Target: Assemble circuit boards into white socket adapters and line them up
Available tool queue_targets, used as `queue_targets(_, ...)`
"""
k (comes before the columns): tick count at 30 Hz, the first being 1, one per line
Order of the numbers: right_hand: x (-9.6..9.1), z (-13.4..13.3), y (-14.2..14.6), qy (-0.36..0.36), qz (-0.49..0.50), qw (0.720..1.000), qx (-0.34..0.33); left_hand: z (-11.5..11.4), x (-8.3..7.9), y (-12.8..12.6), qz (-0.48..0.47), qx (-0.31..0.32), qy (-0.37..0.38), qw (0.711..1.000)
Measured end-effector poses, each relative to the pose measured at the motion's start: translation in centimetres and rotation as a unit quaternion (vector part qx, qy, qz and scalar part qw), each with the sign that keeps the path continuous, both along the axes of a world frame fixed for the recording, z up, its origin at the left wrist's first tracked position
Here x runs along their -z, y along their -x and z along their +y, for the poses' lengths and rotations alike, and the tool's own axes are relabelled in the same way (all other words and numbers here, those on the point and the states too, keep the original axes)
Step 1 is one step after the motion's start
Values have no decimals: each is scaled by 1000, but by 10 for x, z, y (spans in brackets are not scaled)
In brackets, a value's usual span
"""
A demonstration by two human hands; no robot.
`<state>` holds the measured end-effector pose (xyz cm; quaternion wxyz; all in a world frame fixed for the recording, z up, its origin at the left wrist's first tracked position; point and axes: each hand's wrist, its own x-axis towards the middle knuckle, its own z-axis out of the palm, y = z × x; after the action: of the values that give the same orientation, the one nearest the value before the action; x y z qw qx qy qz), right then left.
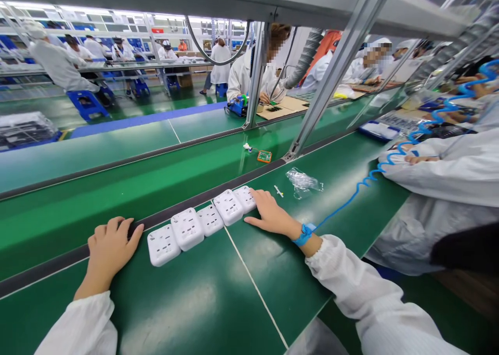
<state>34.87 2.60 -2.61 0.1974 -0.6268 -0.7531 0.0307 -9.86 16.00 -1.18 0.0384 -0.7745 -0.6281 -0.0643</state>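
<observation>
Left hand (111,248) open, right hand (273,214) touching white sockets (245,199)

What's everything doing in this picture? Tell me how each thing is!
Left hand: resting on the dark rail, empty, fingers loosely curled.
Right hand: lying flat, fingertips touching the last adapter, not gripping.
White socket adapters: five, lying flat in a row.
Blue wrist strap: fastened around the right wrist.
Blue coiled cord: stretched out from the strap, off to the right.
Clear plastic bag: crumpled, lying on the green belt.
</observation>
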Motion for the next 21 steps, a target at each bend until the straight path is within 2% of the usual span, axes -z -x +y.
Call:
queue_targets(2,0,0,0,0,0,1000,1,-1,0,-1,0,-5,-6,1000)
queue_targets(7,-2,0,1,3,3,1000,2,-1,8,1,-40,-20,-85,995)
queue_targets(12,-2,0,2,-10,-1,1000,3,3,14,4,-61,-22,-116,991)
queue_targets(14,-2,0,2,-17,0,1000,3,4,12,4,-63,-11,-109,992)
queue_targets(17,-5,5,-6,-10,19,1000,-23,4,5,3,-28,16,-45,998)
queue_targets(19,-10,15,-17,8,44,998,-44,3,2,3,9,26,-29,999)
queue_targets(21,-18,34,-29,10,60,998,-25,1,0,2,33,24,-38,998)
